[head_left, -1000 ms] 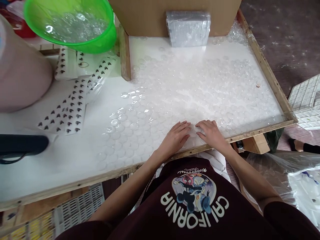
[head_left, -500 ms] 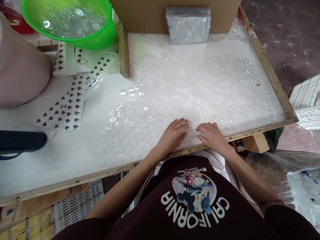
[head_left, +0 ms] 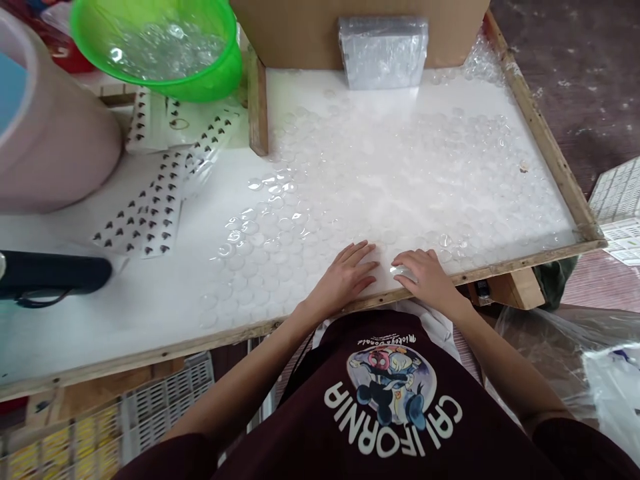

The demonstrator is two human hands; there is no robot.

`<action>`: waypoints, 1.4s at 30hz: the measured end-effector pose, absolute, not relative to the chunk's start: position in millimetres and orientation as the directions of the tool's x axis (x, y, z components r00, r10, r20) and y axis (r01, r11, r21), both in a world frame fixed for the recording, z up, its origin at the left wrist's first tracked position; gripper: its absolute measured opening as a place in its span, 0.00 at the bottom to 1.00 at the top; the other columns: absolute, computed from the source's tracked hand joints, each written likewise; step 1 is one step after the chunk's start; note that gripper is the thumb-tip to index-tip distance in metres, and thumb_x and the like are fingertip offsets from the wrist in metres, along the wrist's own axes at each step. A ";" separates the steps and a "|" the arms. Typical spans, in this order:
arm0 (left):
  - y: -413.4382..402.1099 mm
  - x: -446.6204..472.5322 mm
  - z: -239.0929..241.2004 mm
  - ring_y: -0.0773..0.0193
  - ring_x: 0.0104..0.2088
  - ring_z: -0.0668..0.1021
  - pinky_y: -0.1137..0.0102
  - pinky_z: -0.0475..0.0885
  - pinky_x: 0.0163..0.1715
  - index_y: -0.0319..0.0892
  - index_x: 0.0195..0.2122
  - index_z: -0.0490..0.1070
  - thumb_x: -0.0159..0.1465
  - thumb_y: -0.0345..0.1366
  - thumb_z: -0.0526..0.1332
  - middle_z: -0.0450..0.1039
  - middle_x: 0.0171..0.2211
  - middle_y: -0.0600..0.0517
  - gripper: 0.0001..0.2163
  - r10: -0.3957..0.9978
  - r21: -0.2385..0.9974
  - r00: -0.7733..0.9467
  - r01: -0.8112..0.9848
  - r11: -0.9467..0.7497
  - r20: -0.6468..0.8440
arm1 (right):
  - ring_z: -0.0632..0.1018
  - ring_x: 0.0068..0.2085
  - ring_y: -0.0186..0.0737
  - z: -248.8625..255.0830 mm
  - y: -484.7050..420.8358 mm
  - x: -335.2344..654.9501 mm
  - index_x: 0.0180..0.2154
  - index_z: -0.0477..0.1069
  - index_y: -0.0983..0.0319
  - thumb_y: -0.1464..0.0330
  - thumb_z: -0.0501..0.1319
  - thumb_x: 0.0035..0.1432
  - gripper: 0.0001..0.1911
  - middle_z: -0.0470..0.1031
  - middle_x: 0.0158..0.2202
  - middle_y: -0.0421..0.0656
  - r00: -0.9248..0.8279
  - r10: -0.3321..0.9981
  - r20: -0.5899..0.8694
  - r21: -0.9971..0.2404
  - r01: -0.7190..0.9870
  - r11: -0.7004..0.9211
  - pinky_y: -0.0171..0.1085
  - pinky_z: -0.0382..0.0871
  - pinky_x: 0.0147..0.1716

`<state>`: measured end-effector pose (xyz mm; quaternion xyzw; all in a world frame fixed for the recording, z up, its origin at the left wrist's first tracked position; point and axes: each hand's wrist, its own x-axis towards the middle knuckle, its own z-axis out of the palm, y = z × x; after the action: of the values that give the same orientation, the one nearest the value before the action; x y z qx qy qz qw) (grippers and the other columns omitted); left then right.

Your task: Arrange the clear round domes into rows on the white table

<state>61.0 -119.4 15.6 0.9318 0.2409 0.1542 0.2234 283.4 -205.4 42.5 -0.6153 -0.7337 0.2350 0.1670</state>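
Many clear round discs (head_left: 245,247) lie spread in a layer over the white tabletop (head_left: 150,320). My left hand (head_left: 347,272) rests palm down on the table near its front edge, fingers stretched out over the discs' area. Just to its right, my right hand (head_left: 423,275) curls with thumb and fingers round a shiny clear disc (head_left: 403,271). A narrow stretch of table separates the two hands. What lies under my palms is hidden.
Wooden strips (head_left: 545,140) border the table. A cardboard box (head_left: 295,33) and a plastic-wrapped grey block (head_left: 385,57) stand at the back. At left are a green bowl (head_left: 200,90) of clear pieces, a pink bucket (head_left: 65,140), sticker sheets (head_left: 160,200) and a dark cylinder (head_left: 60,275).
My right hand now has a shiny clear disc between thumb and fingers. My left hand's fingers have shifted slightly. The whole view has moved a little, so the scene sits further right.
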 end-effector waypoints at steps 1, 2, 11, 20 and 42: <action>-118.7 58.0 15.7 0.51 0.66 0.64 0.48 0.63 0.64 0.41 0.52 0.74 0.69 0.34 0.59 0.65 0.64 0.42 0.11 0.523 0.484 0.833 0.387 -0.785 0.183 | 0.74 0.48 0.46 40.6 -204.3 279.8 0.47 0.71 0.59 0.69 0.57 0.66 0.09 0.77 0.49 0.45 -0.204 0.978 -0.053 -0.548 0.825 0.142 0.44 0.58 0.48; -117.9 55.3 15.8 0.51 0.66 0.65 0.48 0.64 0.64 0.41 0.52 0.73 0.70 0.34 0.58 0.65 0.63 0.42 0.12 0.527 0.476 0.830 0.393 -0.787 0.185 | 0.74 0.48 0.46 38.7 -203.0 276.3 0.47 0.71 0.59 0.70 0.58 0.65 0.09 0.77 0.49 0.45 -0.220 0.974 -0.061 -0.542 0.827 0.153 0.44 0.58 0.48; -108.1 41.2 17.9 0.52 0.65 0.66 0.50 0.64 0.64 0.39 0.55 0.71 0.70 0.32 0.57 0.67 0.62 0.41 0.14 0.551 0.475 0.808 0.409 -0.779 0.210 | 0.75 0.50 0.48 42.2 -197.1 293.3 0.46 0.71 0.57 0.70 0.57 0.65 0.09 0.77 0.48 0.46 -0.115 0.992 0.050 -0.507 0.853 0.125 0.46 0.61 0.48; -121.4 49.6 13.4 0.52 0.67 0.63 0.52 0.62 0.65 0.38 0.55 0.70 0.69 0.33 0.58 0.63 0.65 0.41 0.14 0.526 0.479 0.836 0.401 -0.781 0.158 | 0.75 0.48 0.50 29.1 -199.7 307.3 0.44 0.71 0.59 0.70 0.58 0.62 0.08 0.75 0.47 0.46 -0.040 0.999 0.024 -0.461 0.886 0.047 0.48 0.62 0.48; -129.7 44.7 7.6 0.50 0.69 0.58 0.48 0.57 0.67 0.40 0.61 0.64 0.70 0.38 0.57 0.59 0.67 0.40 0.19 0.683 0.518 0.718 0.538 -0.665 0.132 | 0.75 0.48 0.51 23.9 -208.6 308.7 0.44 0.71 0.58 0.68 0.55 0.65 0.09 0.76 0.45 0.47 0.024 0.996 0.085 -0.445 0.895 0.017 0.48 0.63 0.46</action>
<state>44.7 -129.7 7.6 0.8984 0.3398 0.1597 0.2279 308.7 -208.6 23.9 -0.6889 -0.6864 0.1308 0.1930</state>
